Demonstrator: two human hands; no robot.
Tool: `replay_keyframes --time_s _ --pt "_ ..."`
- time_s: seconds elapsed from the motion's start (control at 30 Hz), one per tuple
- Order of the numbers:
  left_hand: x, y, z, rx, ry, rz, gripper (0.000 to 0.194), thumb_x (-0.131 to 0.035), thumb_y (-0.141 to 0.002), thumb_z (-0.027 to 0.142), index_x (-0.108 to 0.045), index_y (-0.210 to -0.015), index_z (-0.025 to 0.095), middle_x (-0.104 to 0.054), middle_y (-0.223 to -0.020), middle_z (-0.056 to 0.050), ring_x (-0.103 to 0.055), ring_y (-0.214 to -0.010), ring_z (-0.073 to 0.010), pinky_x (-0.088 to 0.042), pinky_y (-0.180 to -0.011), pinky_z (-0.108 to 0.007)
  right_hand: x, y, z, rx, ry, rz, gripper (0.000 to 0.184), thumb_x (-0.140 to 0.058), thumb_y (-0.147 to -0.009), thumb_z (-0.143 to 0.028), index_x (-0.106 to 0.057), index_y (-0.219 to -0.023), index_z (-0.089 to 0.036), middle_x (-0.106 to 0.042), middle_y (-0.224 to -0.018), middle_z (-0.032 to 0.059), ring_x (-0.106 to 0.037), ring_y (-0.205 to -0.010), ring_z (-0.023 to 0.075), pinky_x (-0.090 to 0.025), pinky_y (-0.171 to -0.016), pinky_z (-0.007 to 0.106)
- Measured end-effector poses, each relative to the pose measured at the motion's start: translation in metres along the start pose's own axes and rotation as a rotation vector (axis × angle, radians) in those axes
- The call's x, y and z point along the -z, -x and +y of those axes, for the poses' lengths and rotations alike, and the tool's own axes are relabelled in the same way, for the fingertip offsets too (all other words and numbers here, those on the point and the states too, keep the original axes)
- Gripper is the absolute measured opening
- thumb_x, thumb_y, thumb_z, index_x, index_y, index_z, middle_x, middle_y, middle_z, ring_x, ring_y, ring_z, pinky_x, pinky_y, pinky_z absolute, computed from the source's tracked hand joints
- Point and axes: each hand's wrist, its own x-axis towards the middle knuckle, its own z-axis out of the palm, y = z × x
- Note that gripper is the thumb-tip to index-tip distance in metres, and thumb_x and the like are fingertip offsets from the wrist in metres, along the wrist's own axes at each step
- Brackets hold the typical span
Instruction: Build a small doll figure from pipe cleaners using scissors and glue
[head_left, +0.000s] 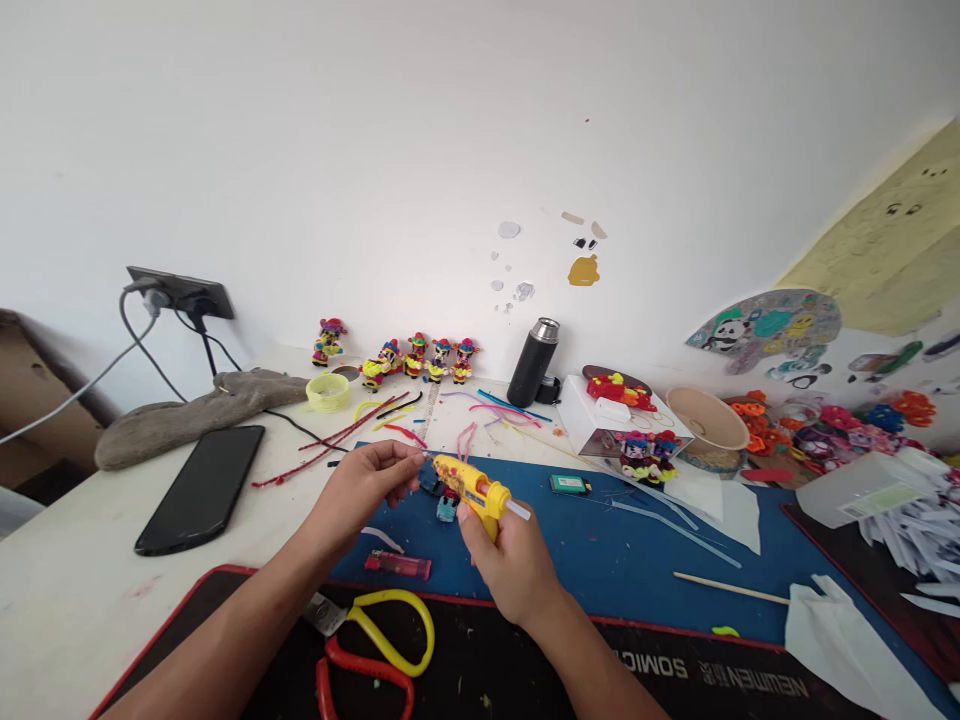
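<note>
My right hand [517, 565] is wrapped round a yellow hot glue gun [472, 488], its nozzle facing left and a clear glue stick [518, 510] poking from its back. At the nozzle, the fingertips of my left hand [379, 478] are pinched together; what they hold is too small to make out. Behind and below the gun, partly hidden, small dark and light-blue pieces [446, 508] rest on the blue mat [525, 520]. A red lighter [397, 565] lies below my left hand. Closer to me are scissors [391, 630] with one yellow and one red handle.
Several small figurines [418, 355] stand along the wall beside a roll of yellow tape [332, 391]. Coloured pipe cleaners [337, 437] lie scattered. A black phone [201, 490] is at left; a black flask [534, 362], white box [589, 432] and wooden stick [731, 588] are rightward.
</note>
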Motion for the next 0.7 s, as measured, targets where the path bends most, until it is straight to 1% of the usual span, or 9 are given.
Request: replay_keyframes --time_s 0.33,0.7 --pt "0.0007 -0.0003 0.0001 0.006 0.006 0.015 0.04 -0.087 -0.066 0.054 -0.072 -0.08 0.019 -0.065 -0.061 0.002 -0.052 -0.055 -0.0136 -0.04 -0.051 -0.024 -0.0004 0.0 0.0011 0.009 -0.018 -0.009 0.034 -0.051 -0.099 -0.045 -0.054 -0.074 -0.022 -0.055 -0.052 -0.0014 -0.053 -0.048 0.0149 -0.039 -0.049 0.025" --pt "0.0011 -0.0014 -0.0027 -0.003 0.004 0.0 0.039 -0.086 -0.068 0.053 -0.072 -0.079 0.019 -0.065 -0.061 0.002 -0.051 -0.054 -0.0133 -0.04 -0.051 -0.024 -0.0004 0.0001 0.0017 0.027 -0.006 -0.009 0.032 -0.053 -0.098 -0.043 -0.055 -0.075 -0.022 -0.054 -0.055 -0.0012 -0.05 -0.048 0.0146 -0.037 -0.048 0.025"
